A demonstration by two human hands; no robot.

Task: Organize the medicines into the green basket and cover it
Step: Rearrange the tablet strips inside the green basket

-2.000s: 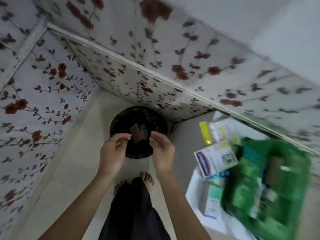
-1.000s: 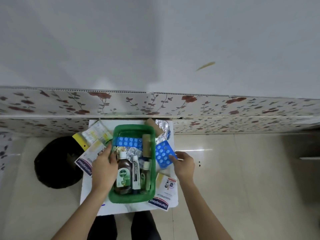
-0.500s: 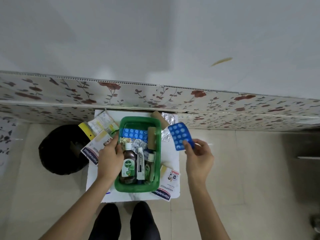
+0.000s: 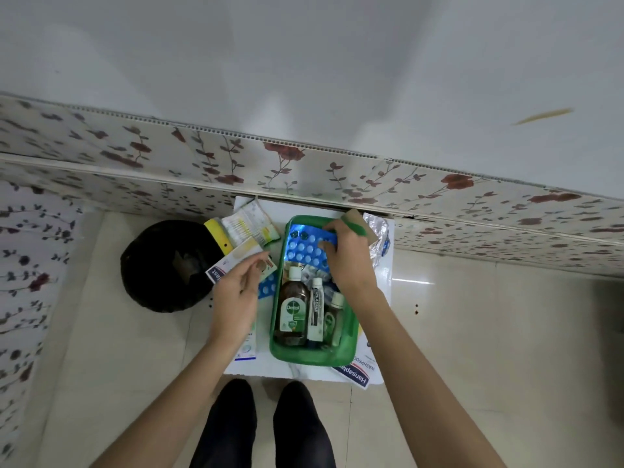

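The green basket [image 4: 314, 358] stands on a white board [image 4: 256, 366] on the floor. Inside it lie a brown Dettol bottle [image 4: 292, 312], a white tube [image 4: 315, 314] and a small bottle [image 4: 332, 320]. My right hand [image 4: 347, 258] is over the basket's far end, shut on a blue blister pack [image 4: 304, 248] that rests across the contents. My left hand [image 4: 236, 298] hovers just left of the basket with fingers apart, above a Hansaplast box [image 4: 219, 270] and a second blue blister strip [image 4: 266, 289].
A black bin [image 4: 165, 265] sits left of the board. A yellow-capped pack [image 4: 250, 224] lies at the board's far left, silver foil strips [image 4: 380, 238] and a cardboard piece [image 4: 358, 219] at the far right. Another Hansaplast box [image 4: 354, 374] pokes out under the basket. A floral wall panel [image 4: 304, 170] runs behind.
My right hand carried the blue blister pack from right of the basket to over its far end. My left hand left the basket's rim and moved left toward the Hansaplast box.
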